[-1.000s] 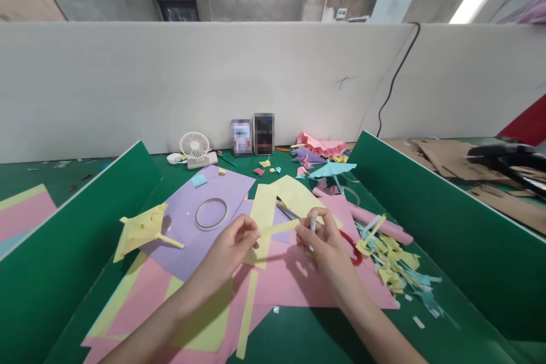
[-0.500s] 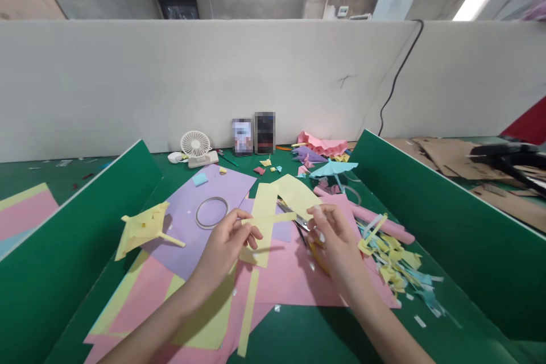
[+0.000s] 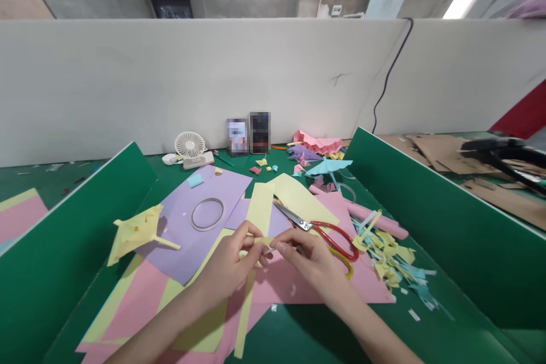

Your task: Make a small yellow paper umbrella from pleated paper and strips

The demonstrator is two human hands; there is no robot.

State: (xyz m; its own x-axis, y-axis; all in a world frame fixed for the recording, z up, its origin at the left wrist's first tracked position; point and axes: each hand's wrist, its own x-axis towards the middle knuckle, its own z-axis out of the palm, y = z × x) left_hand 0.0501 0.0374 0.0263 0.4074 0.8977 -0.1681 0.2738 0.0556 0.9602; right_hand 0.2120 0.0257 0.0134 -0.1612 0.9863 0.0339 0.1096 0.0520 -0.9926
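The left hand (image 3: 232, 261) and right hand (image 3: 309, 259) meet above the pink paper sheet (image 3: 298, 281), their fingers (image 3: 281, 247) closed in a pinch on a small yellow paper strip (image 3: 260, 243) that spans the short gap between the two thumbs. Half a second ago the hands were well apart and higher, with the strip stretched long between them; now they are close together and lower. Red-handled scissors (image 3: 324, 230) lie just beyond the right hand. A tape ring (image 3: 207, 214) rests on the purple sheet (image 3: 196, 222), a folded yellow paper piece (image 3: 136, 230) lies left, and paper scraps (image 3: 392, 256) lie right on the green table (image 3: 324, 335).
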